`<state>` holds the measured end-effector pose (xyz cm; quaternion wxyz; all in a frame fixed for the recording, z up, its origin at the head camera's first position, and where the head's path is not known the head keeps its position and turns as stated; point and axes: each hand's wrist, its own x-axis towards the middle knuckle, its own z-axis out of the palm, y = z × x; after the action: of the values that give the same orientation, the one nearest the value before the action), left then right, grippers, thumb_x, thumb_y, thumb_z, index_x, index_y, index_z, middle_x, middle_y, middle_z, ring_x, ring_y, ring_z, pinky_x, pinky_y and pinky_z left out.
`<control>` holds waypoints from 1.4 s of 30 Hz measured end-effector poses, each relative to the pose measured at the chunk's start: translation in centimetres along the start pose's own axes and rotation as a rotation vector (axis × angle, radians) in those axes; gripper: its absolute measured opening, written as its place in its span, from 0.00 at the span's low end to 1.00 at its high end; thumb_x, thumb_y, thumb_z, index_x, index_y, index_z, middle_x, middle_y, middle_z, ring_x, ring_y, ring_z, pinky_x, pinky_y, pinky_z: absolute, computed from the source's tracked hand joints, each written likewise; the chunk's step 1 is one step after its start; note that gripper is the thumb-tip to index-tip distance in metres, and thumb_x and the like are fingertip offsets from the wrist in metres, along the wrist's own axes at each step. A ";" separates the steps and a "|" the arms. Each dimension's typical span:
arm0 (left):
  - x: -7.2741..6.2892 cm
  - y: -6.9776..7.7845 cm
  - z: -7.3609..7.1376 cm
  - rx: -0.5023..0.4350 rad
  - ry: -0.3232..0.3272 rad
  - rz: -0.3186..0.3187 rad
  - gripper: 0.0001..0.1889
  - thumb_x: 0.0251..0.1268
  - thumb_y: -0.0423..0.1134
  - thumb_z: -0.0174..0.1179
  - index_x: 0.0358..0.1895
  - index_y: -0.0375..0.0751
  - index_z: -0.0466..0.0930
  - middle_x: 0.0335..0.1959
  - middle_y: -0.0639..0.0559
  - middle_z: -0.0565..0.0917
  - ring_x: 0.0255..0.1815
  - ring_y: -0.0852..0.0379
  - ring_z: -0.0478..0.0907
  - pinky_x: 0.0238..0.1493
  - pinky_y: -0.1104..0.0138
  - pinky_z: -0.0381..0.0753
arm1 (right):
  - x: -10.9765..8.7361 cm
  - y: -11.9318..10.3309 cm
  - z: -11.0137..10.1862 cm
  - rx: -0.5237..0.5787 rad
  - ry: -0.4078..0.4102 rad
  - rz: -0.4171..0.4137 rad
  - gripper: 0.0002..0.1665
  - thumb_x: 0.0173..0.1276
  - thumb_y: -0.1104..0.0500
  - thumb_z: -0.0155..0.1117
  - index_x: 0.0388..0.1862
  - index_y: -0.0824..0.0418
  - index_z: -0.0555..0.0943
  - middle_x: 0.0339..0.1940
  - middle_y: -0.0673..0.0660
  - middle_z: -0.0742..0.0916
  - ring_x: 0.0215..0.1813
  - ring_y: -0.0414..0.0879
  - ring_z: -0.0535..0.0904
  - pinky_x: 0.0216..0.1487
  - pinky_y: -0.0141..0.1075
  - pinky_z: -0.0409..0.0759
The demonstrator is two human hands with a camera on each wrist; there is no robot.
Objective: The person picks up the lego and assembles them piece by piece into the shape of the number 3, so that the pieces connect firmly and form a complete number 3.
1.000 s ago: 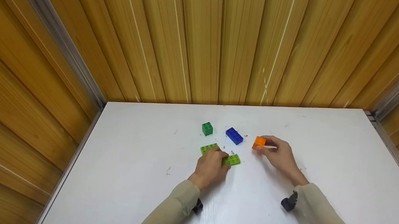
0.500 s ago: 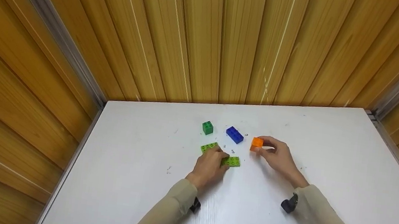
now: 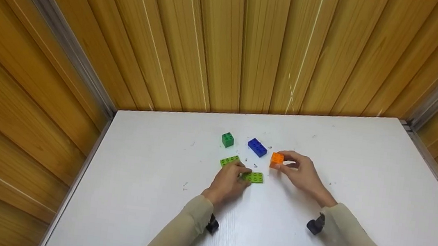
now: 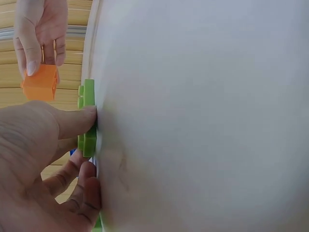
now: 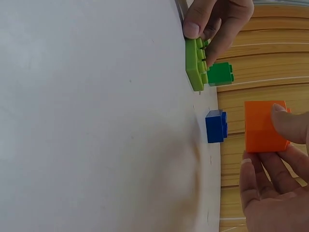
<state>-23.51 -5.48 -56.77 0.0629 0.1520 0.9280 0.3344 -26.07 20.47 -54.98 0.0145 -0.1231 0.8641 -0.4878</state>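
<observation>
Here right fingers (image 3: 286, 163) pinch the orange brick (image 3: 276, 159).

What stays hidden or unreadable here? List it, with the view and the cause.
- Middle of the light green plate: head view, covered by the left hand.
- Orange block underside: all views, faces away.
- Right hand palm: right wrist view, cut by the frame edge.
- Blue block studs: right wrist view, seen side-on.

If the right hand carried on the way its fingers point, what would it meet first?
Probably the blue brick. The right hand holds the orange block pointing up-left in the head view; the block seems lifted, so it might pass over.
</observation>
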 end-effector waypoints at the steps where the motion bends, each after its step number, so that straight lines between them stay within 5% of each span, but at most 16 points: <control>1: 0.0 0.0 0.0 -0.006 -0.004 -0.007 0.20 0.72 0.39 0.71 0.65 0.45 0.87 0.55 0.52 0.83 0.54 0.56 0.79 0.59 0.62 0.83 | 0.0 -0.1 0.1 0.001 -0.002 -0.004 0.25 0.75 0.60 0.73 0.68 0.61 0.83 0.62 0.60 0.89 0.64 0.56 0.83 0.67 0.51 0.82; 13: 0.0 -0.2 0.0 -0.057 -0.032 -0.034 0.20 0.74 0.40 0.70 0.66 0.46 0.86 0.59 0.52 0.80 0.57 0.56 0.77 0.64 0.60 0.81 | 0.1 -1.0 0.9 0.001 -0.038 -0.083 0.23 0.74 0.63 0.72 0.67 0.60 0.84 0.61 0.58 0.89 0.63 0.55 0.84 0.62 0.41 0.84; 21: -0.1 -0.2 0.1 -0.071 -0.028 -0.051 0.20 0.74 0.41 0.70 0.66 0.48 0.86 0.58 0.54 0.80 0.58 0.56 0.76 0.66 0.60 0.80 | 0.0 -1.2 1.3 0.006 -0.048 -0.110 0.22 0.75 0.63 0.72 0.65 0.61 0.84 0.60 0.59 0.89 0.62 0.57 0.84 0.62 0.47 0.85; 32: 0.0 0.0 0.1 -0.055 -0.027 -0.066 0.19 0.75 0.41 0.69 0.66 0.51 0.87 0.58 0.55 0.80 0.58 0.57 0.77 0.67 0.60 0.80 | 0.0 -1.5 1.6 0.008 -0.087 -0.085 0.23 0.75 0.60 0.72 0.67 0.60 0.84 0.63 0.59 0.88 0.65 0.56 0.83 0.61 0.36 0.84; 42: -0.1 -0.1 0.1 -0.064 -0.025 -0.064 0.19 0.75 0.42 0.70 0.66 0.51 0.87 0.58 0.55 0.80 0.59 0.56 0.77 0.67 0.59 0.80 | -0.1 -1.6 2.1 0.013 -0.098 -0.099 0.23 0.75 0.57 0.73 0.67 0.58 0.84 0.63 0.57 0.88 0.65 0.55 0.83 0.62 0.45 0.84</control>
<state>-23.43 -5.53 -56.90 0.0900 0.1244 0.9204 0.3596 -25.40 17.94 -54.70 0.0336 -0.1892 0.8520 -0.4870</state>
